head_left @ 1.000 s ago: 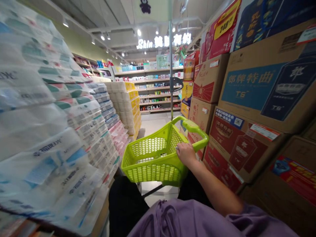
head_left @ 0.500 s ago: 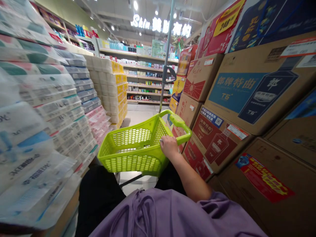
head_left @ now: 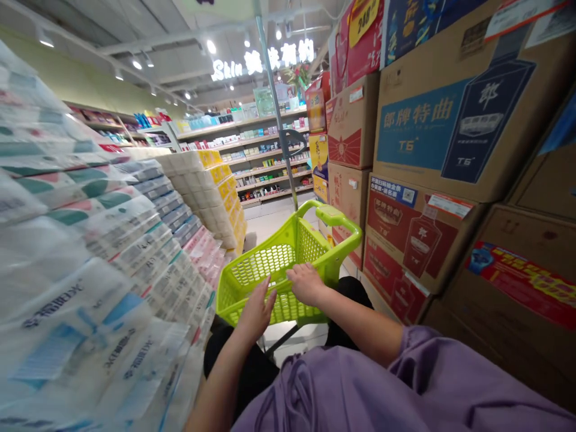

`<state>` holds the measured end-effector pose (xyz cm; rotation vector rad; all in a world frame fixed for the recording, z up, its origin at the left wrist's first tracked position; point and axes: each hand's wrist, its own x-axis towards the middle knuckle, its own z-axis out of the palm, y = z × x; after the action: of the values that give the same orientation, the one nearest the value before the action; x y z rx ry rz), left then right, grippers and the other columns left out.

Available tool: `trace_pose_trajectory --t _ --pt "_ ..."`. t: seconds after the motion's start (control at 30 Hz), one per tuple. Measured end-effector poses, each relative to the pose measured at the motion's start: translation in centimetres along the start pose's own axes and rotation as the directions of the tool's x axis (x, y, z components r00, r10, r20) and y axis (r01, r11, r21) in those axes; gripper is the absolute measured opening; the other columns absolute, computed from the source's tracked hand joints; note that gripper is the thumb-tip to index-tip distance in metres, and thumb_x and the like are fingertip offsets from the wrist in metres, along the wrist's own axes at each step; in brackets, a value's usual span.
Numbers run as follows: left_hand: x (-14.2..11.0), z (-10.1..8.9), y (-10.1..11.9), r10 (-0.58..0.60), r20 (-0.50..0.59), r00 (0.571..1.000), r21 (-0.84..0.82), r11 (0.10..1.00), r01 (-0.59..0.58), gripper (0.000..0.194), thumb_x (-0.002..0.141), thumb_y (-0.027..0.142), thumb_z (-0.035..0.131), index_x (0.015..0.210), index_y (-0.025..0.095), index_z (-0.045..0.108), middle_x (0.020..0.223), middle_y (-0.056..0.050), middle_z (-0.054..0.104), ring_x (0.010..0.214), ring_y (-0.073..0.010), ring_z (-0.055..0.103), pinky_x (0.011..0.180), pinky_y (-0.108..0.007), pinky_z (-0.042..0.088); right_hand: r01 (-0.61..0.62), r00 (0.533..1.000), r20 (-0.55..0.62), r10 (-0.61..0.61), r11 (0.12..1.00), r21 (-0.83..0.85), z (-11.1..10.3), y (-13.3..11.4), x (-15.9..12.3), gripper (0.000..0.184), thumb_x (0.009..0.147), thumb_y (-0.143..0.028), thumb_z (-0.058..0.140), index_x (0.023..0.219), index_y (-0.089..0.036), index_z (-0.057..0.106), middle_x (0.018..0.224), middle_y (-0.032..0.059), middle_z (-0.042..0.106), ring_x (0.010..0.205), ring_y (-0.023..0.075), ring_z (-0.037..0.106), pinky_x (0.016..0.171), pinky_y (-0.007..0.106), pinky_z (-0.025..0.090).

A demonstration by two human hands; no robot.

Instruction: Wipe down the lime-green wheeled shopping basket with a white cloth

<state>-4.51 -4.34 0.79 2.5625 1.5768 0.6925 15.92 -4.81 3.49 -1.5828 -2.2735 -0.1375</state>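
A lime-green shopping cart (head_left: 335,255) with a perforated basket stands right in front of my legs, its handle toward the right. No goods show in the basket. My right hand (head_left: 306,284) lies on the near rim, fingers bent over it. To its left, my left hand (head_left: 257,311) reaches up to the same rim with thumb and fingers apart. Whether its fingertips touch the rim, I cannot tell. A tall pole (head_left: 274,96) with a dark bracket rises behind the handle.
Wrapped tissue packs (head_left: 135,240) are piled high close on my left. Stacked cardboard boxes (head_left: 418,144) with bottle pictures wall the right side. The tiled floor (head_left: 265,227) runs ahead between them to shelves of small goods (head_left: 270,165) under a lit sign.
My left hand has come into view from below and reached the basket. The right hand has slid left along the rim, away from the handle. The view has shifted and tilted.
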Motion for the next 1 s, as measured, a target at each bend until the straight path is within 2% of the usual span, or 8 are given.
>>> trace_pose_trajectory --t 0.13,0.3,0.5,0.6,0.77,0.83,0.9,1.0 --pt "-0.4 1.9 0.0 -0.026 0.097 0.995 0.268 0.963 -0.001 0.049 0.095 0.030 0.042 0.140 0.013 0.042 0.144 -0.014 0.047 0.134 -0.0314 0.040 0.111 -0.050 0.032 -0.020 1.000 -0.002 0.020 0.991 0.131 -0.2 1.9 -0.1 0.040 0.080 -0.010 0.053 0.120 -0.012 0.054 0.109 0.0125 0.064 0.103 0.0229 0.056 0.094 0.035 0.036" --pt "-0.4 3.5 1.5 -0.041 0.045 0.998 0.409 0.912 0.019 0.052 0.095 0.030 0.038 0.146 0.018 0.036 0.147 -0.011 0.045 0.134 -0.0318 0.039 0.111 -0.051 0.030 -0.094 0.959 -0.244 0.141 0.976 0.194 0.7 3.2 -0.1 0.025 0.087 -0.010 0.045 0.104 -0.015 0.064 0.131 0.0143 0.054 0.123 0.0229 0.046 0.103 0.036 0.035" --pt "-0.9 3.6 2.4 -0.059 0.025 0.998 0.467 0.884 0.040 0.057 0.092 0.025 0.042 0.148 0.021 0.032 0.151 -0.008 0.039 0.135 -0.0344 0.036 0.112 -0.054 0.027 0.126 0.987 -0.116 -0.111 0.984 0.124 3.0 -0.3 0.1 0.025 0.089 -0.013 0.048 0.107 -0.020 0.064 0.121 0.0079 0.062 0.114 0.0212 0.051 0.105 0.038 0.031" --pt "-1.0 3.4 2.0 -0.062 0.058 0.996 0.462 0.886 0.028 0.058 0.092 0.025 0.041 0.149 0.020 0.030 0.152 -0.006 0.037 0.137 -0.0332 0.034 0.113 -0.051 0.027 0.016 0.986 -0.166 -0.002 0.997 0.080 1.2 2.1 -0.3 0.023 0.089 -0.016 0.049 0.106 -0.021 0.064 0.116 0.0070 0.064 0.112 0.0226 0.050 0.107 0.043 0.025" --pt "-0.6 3.6 2.0 -0.090 0.074 0.993 0.453 0.890 0.047 0.062 0.090 0.023 0.044 0.150 0.020 0.028 0.154 -0.006 0.034 0.138 -0.0343 0.031 0.113 -0.052 0.026 -0.275 0.905 -0.316 0.285 0.958 0.077 -0.8 5.0 0.0 0.023 0.090 -0.021 0.048 0.106 -0.016 0.064 0.106 0.0109 0.066 0.104 0.0247 0.051 0.100 0.039 0.029" --pt "-0.3 3.8 2.1 -0.096 0.070 0.993 0.449 0.892 0.055 0.062 0.090 0.023 0.045 0.150 0.021 0.028 0.153 -0.006 0.035 0.138 -0.0345 0.032 0.113 -0.052 0.026 -0.229 0.936 -0.254 0.243 0.970 0.082 0.4 3.4 0.5 0.023 0.089 -0.019 0.048 0.106 -0.016 0.063 0.106 0.0107 0.066 0.102 0.0238 0.052 0.100 0.038 0.030" --pt "0.0 3.8 2.0 -0.100 0.075 0.992 0.447 0.893 0.056 0.063 0.089 0.023 0.046 0.149 0.021 0.029 0.153 -0.005 0.036 0.137 -0.0346 0.033 0.113 -0.052 0.026 -0.054 0.988 -0.139 0.066 0.995 0.089 2.1 1.2 0.9 0.024 0.090 -0.017 0.047 0.108 -0.018 0.063 0.113 0.0090 0.065 0.106 0.0220 0.052 0.101 0.036 0.030" --pt "0.2 3.5 1.8 -0.081 0.090 0.993 0.440 0.897 0.034 0.063 0.088 0.023 0.047 0.149 0.022 0.030 0.152 -0.005 0.037 0.135 -0.0336 0.036 0.112 -0.052 0.028 0.064 0.994 -0.093 -0.054 0.992 0.110 3.2 0.0 1.0 0.029 0.091 -0.016 0.045 0.115 -0.021 0.061 0.128 0.0055 0.059 0.121 0.0212 0.046 0.110 0.039 0.022"
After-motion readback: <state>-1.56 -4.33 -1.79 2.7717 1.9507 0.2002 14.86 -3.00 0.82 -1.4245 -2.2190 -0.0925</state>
